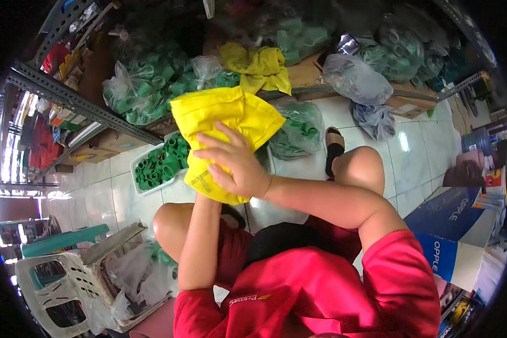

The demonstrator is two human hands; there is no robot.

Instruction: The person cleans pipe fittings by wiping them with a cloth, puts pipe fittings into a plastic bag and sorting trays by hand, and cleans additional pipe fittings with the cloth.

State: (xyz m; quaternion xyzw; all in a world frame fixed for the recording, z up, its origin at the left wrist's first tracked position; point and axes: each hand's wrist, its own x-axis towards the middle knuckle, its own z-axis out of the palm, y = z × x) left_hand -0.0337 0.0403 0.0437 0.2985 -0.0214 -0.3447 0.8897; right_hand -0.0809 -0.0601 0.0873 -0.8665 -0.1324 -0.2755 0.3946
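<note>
A bright yellow piece, a bag or cloth with small dark print near its lower edge, is spread out in front of me above the floor. On its front lies my right hand, fingers apart and pressed against the surface. My left forearm reaches up from below, and the left hand is hidden behind or inside the yellow piece. Behind it on the low shelf is a second, crumpled yellow cloth. A white tray of green plastic pipe fittings stands on the floor beyond my left arm.
Clear bags of green fittings sit on the floor and along the metal shelf. A worn plastic chair stands at lower left. On the right is a blue and white carton. A crumpled plastic bag lies near the shelf.
</note>
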